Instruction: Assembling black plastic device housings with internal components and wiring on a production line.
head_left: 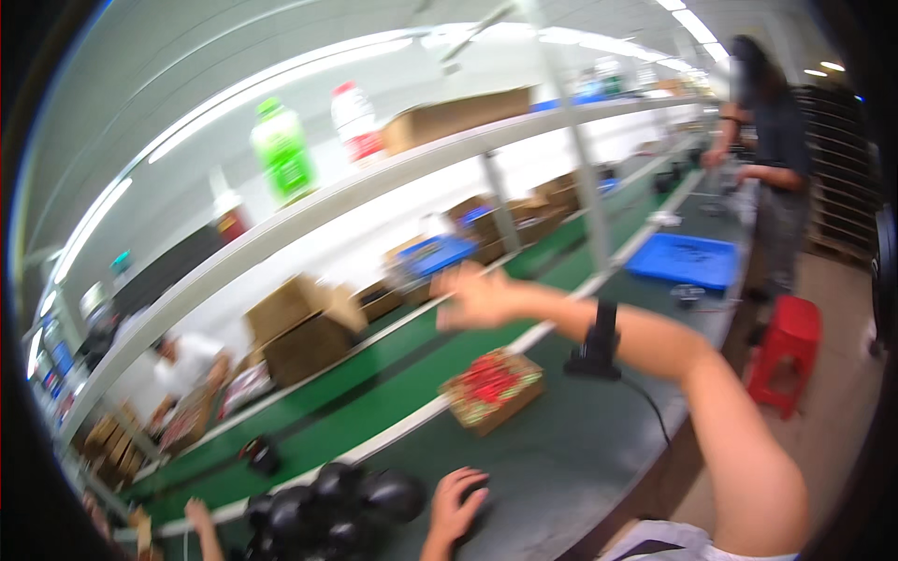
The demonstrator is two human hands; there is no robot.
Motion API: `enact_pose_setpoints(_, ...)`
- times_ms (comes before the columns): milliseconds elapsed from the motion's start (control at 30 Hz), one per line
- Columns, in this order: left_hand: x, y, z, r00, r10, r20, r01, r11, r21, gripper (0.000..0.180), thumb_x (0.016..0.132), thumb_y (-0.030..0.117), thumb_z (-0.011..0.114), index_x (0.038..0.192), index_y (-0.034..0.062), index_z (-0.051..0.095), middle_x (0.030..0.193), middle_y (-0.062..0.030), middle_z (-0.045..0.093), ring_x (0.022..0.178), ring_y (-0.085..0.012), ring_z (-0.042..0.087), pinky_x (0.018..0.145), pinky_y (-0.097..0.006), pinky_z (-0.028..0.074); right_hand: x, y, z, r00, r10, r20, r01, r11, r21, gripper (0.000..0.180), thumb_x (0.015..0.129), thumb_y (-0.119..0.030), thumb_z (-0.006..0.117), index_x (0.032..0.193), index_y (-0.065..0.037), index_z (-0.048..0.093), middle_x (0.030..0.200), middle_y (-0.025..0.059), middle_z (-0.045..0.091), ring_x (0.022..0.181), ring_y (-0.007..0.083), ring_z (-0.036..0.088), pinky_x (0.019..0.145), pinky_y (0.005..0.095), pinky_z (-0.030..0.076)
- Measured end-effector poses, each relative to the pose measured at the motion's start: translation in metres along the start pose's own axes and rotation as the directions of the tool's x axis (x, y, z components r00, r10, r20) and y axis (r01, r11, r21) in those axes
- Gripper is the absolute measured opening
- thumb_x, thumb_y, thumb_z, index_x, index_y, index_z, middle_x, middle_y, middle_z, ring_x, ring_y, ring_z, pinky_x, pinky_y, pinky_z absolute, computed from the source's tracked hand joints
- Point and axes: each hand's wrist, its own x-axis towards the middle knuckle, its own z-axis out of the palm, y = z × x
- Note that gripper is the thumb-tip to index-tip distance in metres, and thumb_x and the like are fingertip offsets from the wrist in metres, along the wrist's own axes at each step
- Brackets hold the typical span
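Note:
My right hand (482, 297) reaches out over the green conveyor belt (393, 360), fingers apart and smeared by motion, with nothing visible in it. A black strapped device (599, 348) with a cable sits on my right wrist. Low in the view, my left hand (456, 505) is closed around a dark rounded part (477, 488), partly hidden by the fingers. Just left of it, a heap of glossy black rounded parts (313, 510) lies on the dark worktop (552, 467). Between my hands stands a small cardboard box (496, 413) with red and pale green pieces in it.
A blue tray (683, 260) with small dark bits lies farther right. One black part (262, 455) rests on the belt. Bottles (282, 154) stand on the overhead shelf. Opened cartons (304, 332) line the far side. Co-workers (192, 365) are nearby; a red stool (788, 355) stands right.

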Motion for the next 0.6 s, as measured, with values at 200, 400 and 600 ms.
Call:
enact_pose_setpoints(200,-0.002,0.01,-0.017,1.0,-0.013,0.02,0.013,1.0,-0.003,0.021,0.087,0.01,0.059,0.104,-0.0001,0.066,0.12,-0.0147,0.059,0.113,-0.0277,0.054,0.099,-0.035,0.04,-0.295,0.044,0.098,0.852,-0.154,0.501,-0.024,0.943,0.332,0.071,0.082,-0.039,0.067,0.137,-0.004,0.04,0.147,0.0154,0.033,0.139,0.0319,0.024,0.112,0.0484,0.023)
enact_pose_setpoints(400,-0.002,-0.003,-0.006,0.999,0.037,0.025,-0.041,0.987,0.157,0.025,0.087,0.012,0.061,0.109,-0.0002,0.063,0.125,-0.0163,0.055,0.115,-0.0304,0.052,0.099,-0.036,0.039,-0.377,-0.013,0.176,0.967,0.122,-0.222,-0.155,0.979,-0.134,0.103,0.064,-0.04,0.078,0.145,-0.006,0.025,0.15,0.0096,0.027,0.139,0.0281,0.023,0.113,0.0539,0.016)
enact_pose_setpoints(600,-0.018,0.007,-0.004,0.994,0.095,0.061,-0.111,0.917,0.383,0.034,0.088,0.013,0.059,0.12,0.0012,0.059,0.132,-0.0184,0.052,0.121,-0.0347,0.048,0.103,-0.04,0.036,-0.382,-0.008,0.181,0.953,0.098,-0.287,-0.144,0.979,-0.143,0.102,0.064,-0.036,0.078,0.145,-0.004,0.024,0.149,0.0131,0.026,0.14,0.0309,0.021,0.114,0.0532,0.014)
